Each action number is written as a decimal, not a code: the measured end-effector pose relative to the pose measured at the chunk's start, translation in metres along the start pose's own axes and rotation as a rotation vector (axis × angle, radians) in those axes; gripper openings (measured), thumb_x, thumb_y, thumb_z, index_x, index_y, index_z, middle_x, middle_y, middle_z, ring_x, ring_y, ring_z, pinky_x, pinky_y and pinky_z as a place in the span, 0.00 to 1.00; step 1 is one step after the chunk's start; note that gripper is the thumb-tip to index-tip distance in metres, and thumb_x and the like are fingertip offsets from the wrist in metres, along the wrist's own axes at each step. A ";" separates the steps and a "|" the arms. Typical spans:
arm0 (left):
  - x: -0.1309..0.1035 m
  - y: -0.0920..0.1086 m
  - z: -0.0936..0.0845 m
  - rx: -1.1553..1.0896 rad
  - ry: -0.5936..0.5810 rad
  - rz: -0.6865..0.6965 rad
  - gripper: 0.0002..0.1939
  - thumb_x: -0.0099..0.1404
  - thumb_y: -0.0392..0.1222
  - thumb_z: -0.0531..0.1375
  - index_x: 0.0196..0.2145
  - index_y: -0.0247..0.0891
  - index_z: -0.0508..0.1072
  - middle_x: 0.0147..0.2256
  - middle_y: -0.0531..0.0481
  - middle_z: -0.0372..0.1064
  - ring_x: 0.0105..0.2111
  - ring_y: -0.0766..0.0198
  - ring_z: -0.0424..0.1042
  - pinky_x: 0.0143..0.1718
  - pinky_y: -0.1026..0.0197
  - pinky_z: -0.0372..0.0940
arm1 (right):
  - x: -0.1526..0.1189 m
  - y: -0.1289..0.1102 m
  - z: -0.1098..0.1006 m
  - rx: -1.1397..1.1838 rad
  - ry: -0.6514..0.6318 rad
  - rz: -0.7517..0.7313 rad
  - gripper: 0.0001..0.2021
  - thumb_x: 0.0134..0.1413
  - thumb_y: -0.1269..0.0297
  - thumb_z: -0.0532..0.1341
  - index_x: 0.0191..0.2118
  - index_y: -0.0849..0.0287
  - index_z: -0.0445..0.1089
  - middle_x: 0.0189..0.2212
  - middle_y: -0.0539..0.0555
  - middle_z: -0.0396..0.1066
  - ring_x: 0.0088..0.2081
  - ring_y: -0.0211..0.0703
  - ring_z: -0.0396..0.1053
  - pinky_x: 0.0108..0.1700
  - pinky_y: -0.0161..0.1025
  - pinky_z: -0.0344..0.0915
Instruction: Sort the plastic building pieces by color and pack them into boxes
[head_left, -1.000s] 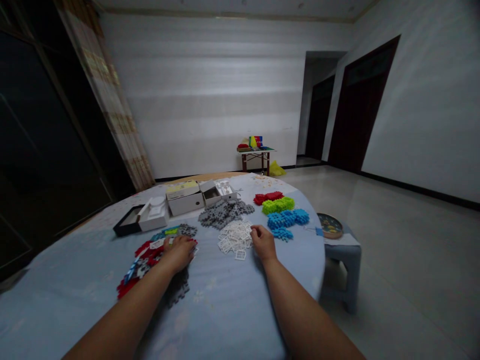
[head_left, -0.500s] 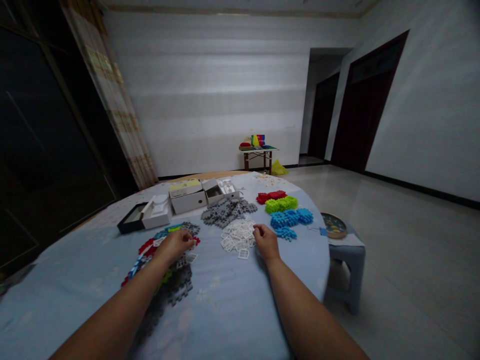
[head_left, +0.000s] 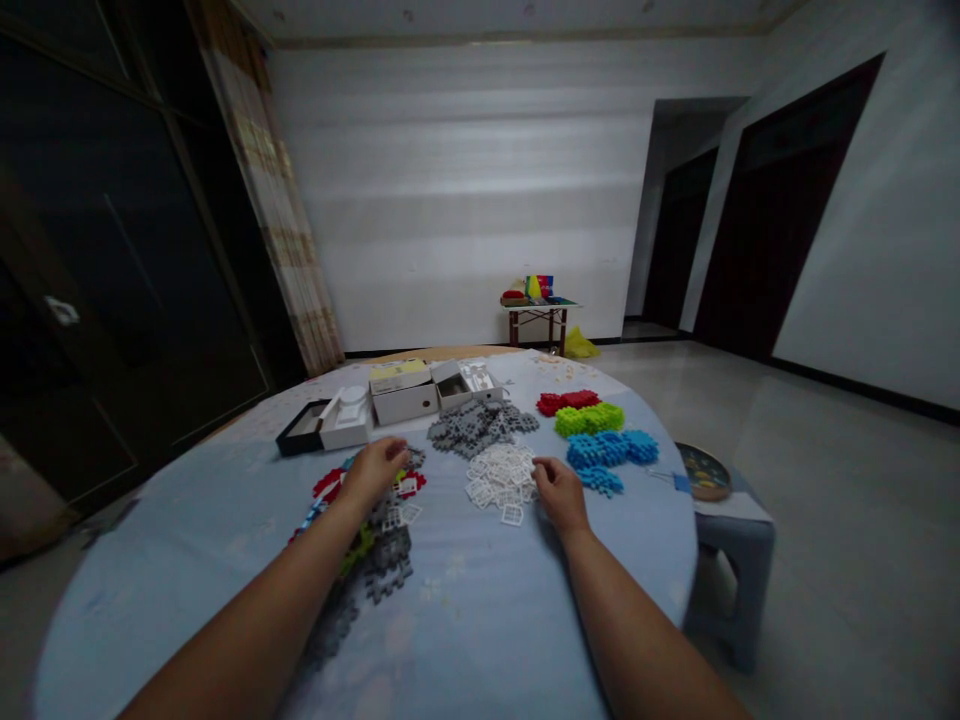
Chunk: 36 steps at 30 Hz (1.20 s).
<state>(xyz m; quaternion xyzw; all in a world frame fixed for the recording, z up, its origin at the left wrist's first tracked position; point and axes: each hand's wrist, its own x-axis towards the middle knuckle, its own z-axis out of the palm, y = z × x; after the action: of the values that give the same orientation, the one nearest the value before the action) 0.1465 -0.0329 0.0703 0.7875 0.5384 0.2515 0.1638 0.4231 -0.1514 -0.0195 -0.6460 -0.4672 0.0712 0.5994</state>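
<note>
My left hand (head_left: 377, 472) is over a mixed heap of interlocking pieces, its fingertips pinched together; whatever they hold is too small to make out. Under and around it lie red pieces (head_left: 411, 485), grey pieces (head_left: 390, 562) and a few white window-like lattices (head_left: 402, 515). Beside the right edge of a pile of white lattice pieces (head_left: 501, 474) is my right hand (head_left: 561, 494), with fingers curled and the thumb against them. Anything inside that grip is hidden. Behind the white pile spreads a heap of grey interlocking pieces (head_left: 480, 424).
To the right lie groups of red (head_left: 568, 402), lime (head_left: 589, 419) and blue (head_left: 611, 449) pieces. Several boxes (head_left: 403, 402) stand at the back left of the round table (head_left: 480, 620). A grey stool (head_left: 739, 545) bearing a round tray (head_left: 703, 472) stands by the right edge.
The camera view has turned a little left, so everything sits further right. My left hand has moved slightly farther back over the mixed heap. The right stays beside the white pile.
</note>
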 end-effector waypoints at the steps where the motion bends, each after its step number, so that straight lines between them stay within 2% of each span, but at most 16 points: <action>1: -0.001 -0.010 -0.011 0.063 0.012 -0.018 0.21 0.56 0.48 0.54 0.45 0.36 0.70 0.43 0.43 0.72 0.44 0.57 0.69 0.45 0.58 0.60 | 0.000 0.001 0.000 -0.003 0.000 0.002 0.16 0.48 0.60 0.52 0.35 0.62 0.72 0.29 0.56 0.74 0.31 0.45 0.69 0.36 0.38 0.63; 5: -0.007 -0.042 -0.045 0.278 -0.014 -0.076 0.18 0.52 0.47 0.56 0.41 0.41 0.73 0.43 0.44 0.73 0.46 0.53 0.68 0.44 0.57 0.59 | 0.000 0.002 0.002 -0.014 -0.001 0.004 0.16 0.48 0.60 0.51 0.35 0.61 0.72 0.30 0.56 0.74 0.31 0.45 0.69 0.36 0.38 0.63; 9: -0.010 -0.056 -0.056 0.382 -0.101 -0.071 0.13 0.49 0.46 0.59 0.34 0.44 0.75 0.38 0.48 0.75 0.43 0.53 0.69 0.41 0.59 0.59 | -0.001 0.002 0.001 -0.034 -0.012 -0.003 0.15 0.48 0.60 0.51 0.35 0.61 0.72 0.29 0.56 0.74 0.30 0.44 0.69 0.35 0.38 0.63; 12: -0.011 -0.058 -0.058 0.402 -0.139 -0.077 0.10 0.52 0.47 0.57 0.30 0.45 0.76 0.33 0.50 0.76 0.40 0.54 0.70 0.39 0.59 0.58 | -0.001 0.001 0.001 -0.044 -0.013 -0.008 0.16 0.48 0.60 0.52 0.35 0.62 0.72 0.28 0.55 0.74 0.29 0.43 0.69 0.33 0.37 0.63; 16: -0.013 -0.058 -0.061 0.371 -0.145 -0.116 0.14 0.54 0.51 0.54 0.32 0.46 0.76 0.35 0.51 0.76 0.40 0.55 0.70 0.37 0.59 0.57 | -0.002 -0.001 0.000 -0.052 -0.004 -0.012 0.16 0.48 0.60 0.52 0.34 0.61 0.72 0.28 0.55 0.74 0.28 0.43 0.68 0.33 0.37 0.63; 18: -0.012 -0.058 -0.064 0.343 -0.142 -0.143 0.14 0.53 0.52 0.54 0.31 0.45 0.76 0.32 0.50 0.76 0.37 0.55 0.71 0.35 0.60 0.58 | -0.002 -0.001 0.000 -0.051 -0.003 -0.011 0.16 0.48 0.60 0.52 0.34 0.61 0.72 0.28 0.55 0.74 0.29 0.43 0.69 0.33 0.37 0.63; 21: -0.009 -0.057 -0.071 0.277 -0.114 -0.166 0.15 0.51 0.53 0.55 0.28 0.43 0.76 0.25 0.51 0.74 0.33 0.56 0.71 0.33 0.61 0.58 | -0.002 -0.001 0.000 -0.037 -0.007 -0.002 0.16 0.48 0.60 0.51 0.35 0.62 0.72 0.28 0.56 0.74 0.29 0.44 0.69 0.34 0.37 0.63; 26: -0.005 -0.051 -0.082 0.120 -0.031 -0.151 0.19 0.47 0.57 0.56 0.25 0.39 0.75 0.23 0.51 0.72 0.30 0.58 0.70 0.28 0.64 0.58 | -0.001 -0.001 0.000 -0.014 -0.010 0.006 0.16 0.48 0.60 0.51 0.35 0.62 0.72 0.28 0.56 0.74 0.30 0.44 0.69 0.35 0.38 0.63; 29: -0.002 -0.045 -0.079 0.013 -0.013 -0.134 0.22 0.44 0.60 0.57 0.23 0.37 0.74 0.19 0.52 0.69 0.27 0.60 0.68 0.25 0.65 0.57 | -0.001 0.000 0.000 -0.010 -0.017 0.009 0.16 0.48 0.60 0.51 0.35 0.62 0.72 0.28 0.56 0.74 0.30 0.44 0.69 0.35 0.37 0.63; 31: -0.001 -0.038 -0.069 -0.059 -0.024 -0.123 0.24 0.41 0.62 0.57 0.22 0.37 0.73 0.17 0.53 0.67 0.24 0.62 0.66 0.24 0.65 0.56 | -0.001 0.000 0.001 -0.010 -0.012 0.014 0.16 0.48 0.60 0.51 0.35 0.62 0.72 0.28 0.55 0.74 0.30 0.44 0.69 0.34 0.37 0.63; 36: 0.001 -0.005 -0.024 -0.231 -0.149 -0.090 0.27 0.38 0.65 0.58 0.20 0.35 0.72 0.17 0.53 0.66 0.19 0.66 0.62 0.22 0.64 0.55 | 0.000 0.000 0.001 -0.004 0.008 0.024 0.15 0.48 0.61 0.51 0.34 0.61 0.72 0.28 0.55 0.74 0.30 0.43 0.69 0.34 0.37 0.62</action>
<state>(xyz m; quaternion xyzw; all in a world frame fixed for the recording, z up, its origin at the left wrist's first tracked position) 0.1294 -0.0308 0.0872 0.7550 0.5269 0.2451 0.3037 0.4222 -0.1505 -0.0196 -0.6530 -0.4573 0.0749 0.5990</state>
